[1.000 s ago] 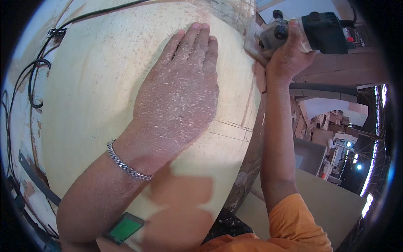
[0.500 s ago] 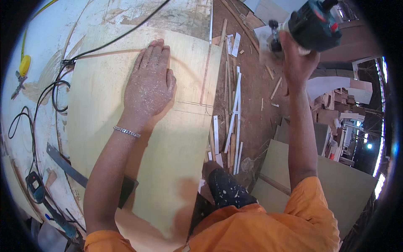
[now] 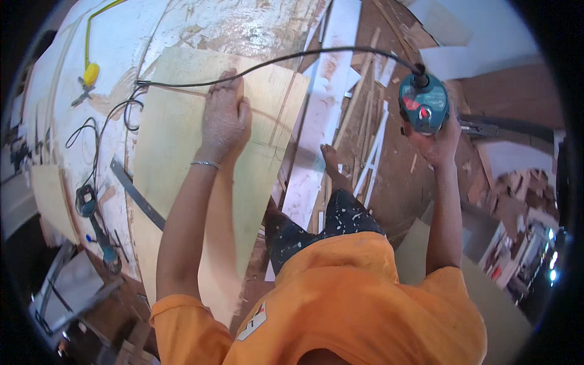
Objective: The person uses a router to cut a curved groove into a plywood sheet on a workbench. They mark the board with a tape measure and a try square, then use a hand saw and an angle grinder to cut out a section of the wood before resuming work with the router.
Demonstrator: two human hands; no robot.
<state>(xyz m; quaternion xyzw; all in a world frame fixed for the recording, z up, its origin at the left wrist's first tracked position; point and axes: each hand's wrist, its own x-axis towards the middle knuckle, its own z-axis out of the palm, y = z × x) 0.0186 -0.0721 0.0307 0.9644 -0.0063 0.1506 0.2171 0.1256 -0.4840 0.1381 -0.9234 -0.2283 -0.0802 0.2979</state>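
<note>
Left hand (image 3: 226, 118), closure unclear, is touching pale wooden board (image 3: 179, 155) running top-to-bottom; frame right, right hand (image 3: 439, 141) is gripping green power tool (image 3: 423, 106).

light fair, coolish; whitish glare on bench top (image 3: 258, 30) up top; pale board (image 3: 176, 140) well lit, soft-edged shadow from l. forearm (image 3: 185, 234) cast along its r. side; tiny blown-out lights (image 3: 552, 258) far r.; btm l. v. dim; fisheye black at corners + sides, metal strip (image 3: 137, 193) looks bowed; periphery soft, bit hazy upper r
</note>
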